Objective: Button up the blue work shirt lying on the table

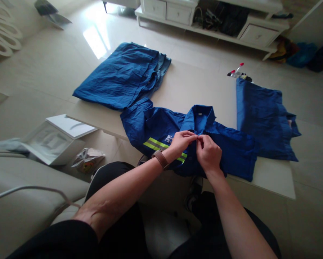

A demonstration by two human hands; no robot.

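A blue work shirt point(166, 120) with a yellow-and-grey reflective stripe and white lettering lies across the near part of the table, collar pointing away from me. Just below the collar, my left hand point(181, 142) and my right hand point(209, 151) meet at the shirt's front opening. Both sets of fingertips pinch the front edge there; any button between them is too small to make out. The shirt's lower part hangs over the table's near edge. A brown-strapped watch point(160, 159) sits on my left wrist.
Folded blue garments point(120, 75) lie stacked at the table's far left. More blue clothing point(264, 118) covers its right end, beside red-capped bottles point(238, 70). An open white box point(53, 140) stands left of the white table point(272, 176). A white cabinet point(177, 13) is behind.
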